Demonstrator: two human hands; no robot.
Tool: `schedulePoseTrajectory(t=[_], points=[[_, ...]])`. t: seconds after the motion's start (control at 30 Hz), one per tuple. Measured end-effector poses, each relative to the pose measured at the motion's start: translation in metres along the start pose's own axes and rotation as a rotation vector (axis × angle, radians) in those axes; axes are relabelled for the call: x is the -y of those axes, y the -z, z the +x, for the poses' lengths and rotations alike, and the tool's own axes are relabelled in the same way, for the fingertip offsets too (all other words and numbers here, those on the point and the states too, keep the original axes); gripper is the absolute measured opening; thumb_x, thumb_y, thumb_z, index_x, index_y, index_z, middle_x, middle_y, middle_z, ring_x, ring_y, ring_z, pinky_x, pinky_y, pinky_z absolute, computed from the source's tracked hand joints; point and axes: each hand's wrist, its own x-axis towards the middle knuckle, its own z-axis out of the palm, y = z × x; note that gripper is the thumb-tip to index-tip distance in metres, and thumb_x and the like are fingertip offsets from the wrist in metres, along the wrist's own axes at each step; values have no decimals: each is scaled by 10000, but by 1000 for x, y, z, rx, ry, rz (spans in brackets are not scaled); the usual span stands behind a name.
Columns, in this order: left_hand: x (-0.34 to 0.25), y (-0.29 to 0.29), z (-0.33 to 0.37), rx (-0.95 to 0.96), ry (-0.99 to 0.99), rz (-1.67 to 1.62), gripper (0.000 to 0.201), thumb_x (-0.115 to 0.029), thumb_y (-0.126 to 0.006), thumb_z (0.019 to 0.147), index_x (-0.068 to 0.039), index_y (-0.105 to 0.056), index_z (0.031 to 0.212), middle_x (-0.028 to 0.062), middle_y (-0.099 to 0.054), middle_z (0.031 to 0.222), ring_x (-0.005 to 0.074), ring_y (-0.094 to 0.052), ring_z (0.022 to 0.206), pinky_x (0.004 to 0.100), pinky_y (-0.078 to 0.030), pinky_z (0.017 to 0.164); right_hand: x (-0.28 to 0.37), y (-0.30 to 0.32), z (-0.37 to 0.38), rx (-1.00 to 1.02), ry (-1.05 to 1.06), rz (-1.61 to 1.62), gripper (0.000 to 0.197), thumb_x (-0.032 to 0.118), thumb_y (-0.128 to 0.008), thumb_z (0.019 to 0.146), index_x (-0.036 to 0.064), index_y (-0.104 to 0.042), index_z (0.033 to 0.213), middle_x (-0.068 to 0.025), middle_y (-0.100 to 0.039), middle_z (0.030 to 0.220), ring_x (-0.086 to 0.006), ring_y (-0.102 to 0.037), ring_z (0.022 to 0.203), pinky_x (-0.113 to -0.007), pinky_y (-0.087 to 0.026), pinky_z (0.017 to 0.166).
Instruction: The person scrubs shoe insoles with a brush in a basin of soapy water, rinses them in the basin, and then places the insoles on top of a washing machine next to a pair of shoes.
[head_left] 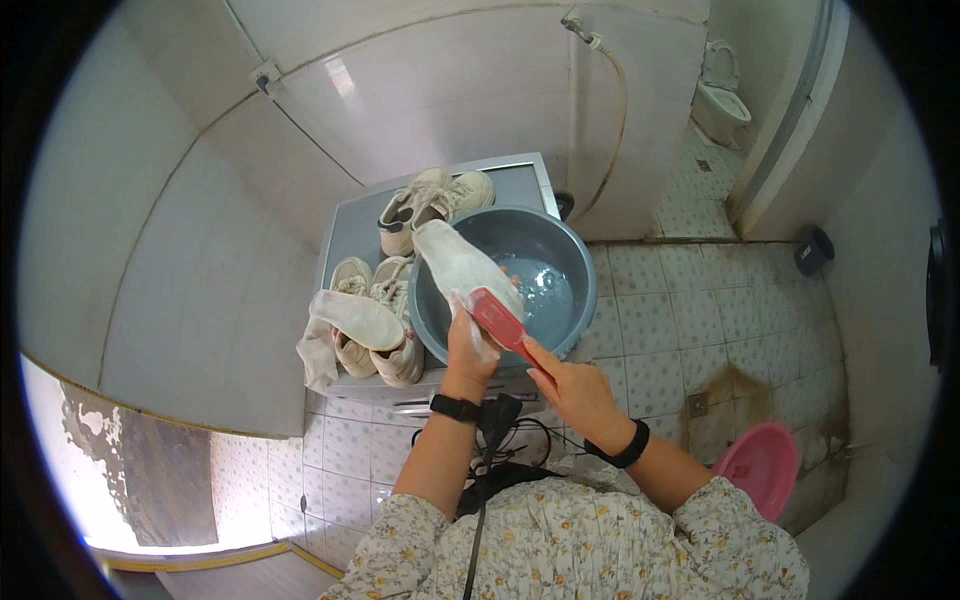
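My left hand (pixel 468 352) grips a white shoe insole (pixel 452 262) over the near left side of a blue-grey basin (pixel 586 262). Whitish suds coat the insole and run onto my hand. Closed round the handle of a red brush (pixel 495 314), my right hand (pixel 582 396) holds the brush's head against the lower part of the insole. The bristles are hidden underneath. Some water (pixel 548 285) shows in the basin. Left of it, a second insole (pixel 360 320) lies across a pair of off-white lace-up shoes (pixel 402 358).
Another pair of pale shoes (pixel 455 195) stands behind, on the same grey appliance top (pixel 352 225). A white cloth (pixel 318 355) hangs at its left edge. Dark cables (pixel 535 430) trail in front of me. A pink basin (pixel 762 465) sits on the tiled floor at right.
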Motion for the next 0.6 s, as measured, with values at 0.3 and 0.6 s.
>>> schedulePoseTrajectory(t=[0.3, 0.6], points=[[-12, -6, -4, 67, -42, 31, 534, -424, -284, 985, -72, -280, 1387, 197, -420, 1328, 385, -450, 1197, 489, -406, 991, 6, -11, 40, -63, -10, 4, 422, 276, -554, 885, 249, -487, 1300, -157, -615, 687, -346, -599, 593, -434, -462, 513], [-2, -8, -2, -57, -60, 93, 512, -383, -273, 999, -49, -277, 1387, 182, -423, 1331, 343, -446, 1210, 453, -344, 1037, 1, 5, 62, -74, -37, -18, 444, 277, -559, 883, 250, -468, 1317, -166, -608, 665, -338, -602, 585, -430, -467, 532]])
